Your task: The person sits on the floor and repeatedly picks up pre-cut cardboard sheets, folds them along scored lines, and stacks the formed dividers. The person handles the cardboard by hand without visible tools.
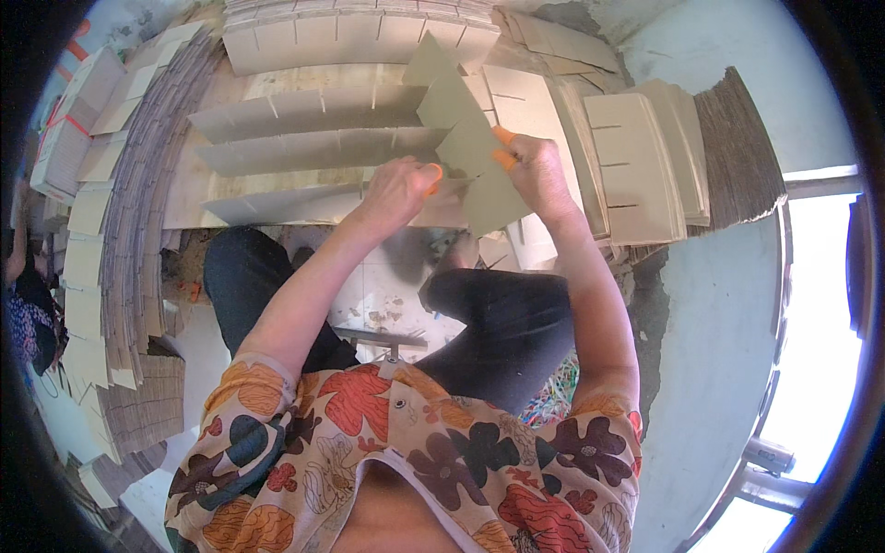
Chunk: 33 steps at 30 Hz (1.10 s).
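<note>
Three long slotted cardboard strips stand on edge, roughly parallel, on the work table: a far strip (304,112), a middle strip (304,152) and a near strip (277,205). A crosswise cardboard strip (452,97) stands tilted across their right ends. My right hand (536,170), with orange covers on its fingertips, is closed on the right edge of this crosswise strip. My left hand (398,195), an orange cover on one digit, is closed at the near strip close to where the two meet. Its fingers partly hide that joint.
Slotted cardboard stacks (636,166) stand at the right. A long row of bundled cardboard (147,166) runs along the left, and another stack (359,37) lies at the back. A tied box-like bundle (69,138) sits far left. My knees are below the table's front edge (194,223).
</note>
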Each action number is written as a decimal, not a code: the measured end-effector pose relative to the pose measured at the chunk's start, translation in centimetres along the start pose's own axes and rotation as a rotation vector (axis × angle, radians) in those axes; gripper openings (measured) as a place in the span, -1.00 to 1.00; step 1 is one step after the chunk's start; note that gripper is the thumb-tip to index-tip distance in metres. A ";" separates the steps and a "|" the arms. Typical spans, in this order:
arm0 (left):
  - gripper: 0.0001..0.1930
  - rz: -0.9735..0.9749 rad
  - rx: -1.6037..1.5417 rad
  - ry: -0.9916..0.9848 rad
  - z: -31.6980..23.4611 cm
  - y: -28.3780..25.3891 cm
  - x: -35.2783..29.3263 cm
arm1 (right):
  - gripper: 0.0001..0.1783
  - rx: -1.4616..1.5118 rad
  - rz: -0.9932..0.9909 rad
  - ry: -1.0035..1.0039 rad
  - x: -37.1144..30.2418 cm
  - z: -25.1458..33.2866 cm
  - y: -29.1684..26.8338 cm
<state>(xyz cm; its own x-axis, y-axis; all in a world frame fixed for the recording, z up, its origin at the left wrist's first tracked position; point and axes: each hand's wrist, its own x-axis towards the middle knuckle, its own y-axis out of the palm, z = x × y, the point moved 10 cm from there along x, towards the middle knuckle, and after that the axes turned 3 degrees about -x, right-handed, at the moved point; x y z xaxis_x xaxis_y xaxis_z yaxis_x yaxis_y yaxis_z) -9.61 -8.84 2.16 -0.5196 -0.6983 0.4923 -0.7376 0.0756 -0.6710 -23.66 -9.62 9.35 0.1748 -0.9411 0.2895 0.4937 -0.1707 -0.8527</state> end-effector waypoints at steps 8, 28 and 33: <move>-0.86 -0.008 0.048 -0.058 1.6 0.8 -0.1 | -0.89 -0.426 0.097 -0.090 1.4 0.8 2.8; -0.71 -0.163 0.079 0.038 -1.1 -6.2 -1.9 | -0.45 -0.250 0.023 0.632 -5.8 -15.2 -4.0; -0.70 -0.141 0.108 -0.036 -0.2 -6.8 -2.4 | -0.68 0.521 -0.188 0.817 -7.8 -18.1 -2.7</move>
<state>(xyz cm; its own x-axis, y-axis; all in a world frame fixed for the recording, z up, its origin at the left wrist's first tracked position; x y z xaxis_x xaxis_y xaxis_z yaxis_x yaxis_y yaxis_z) -3.45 -7.51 5.67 -0.3970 -0.7216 0.5672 -0.7507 -0.1002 -0.6530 -41.77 -7.13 1.54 -0.4903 -0.8575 -0.1559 0.8010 -0.3727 -0.4685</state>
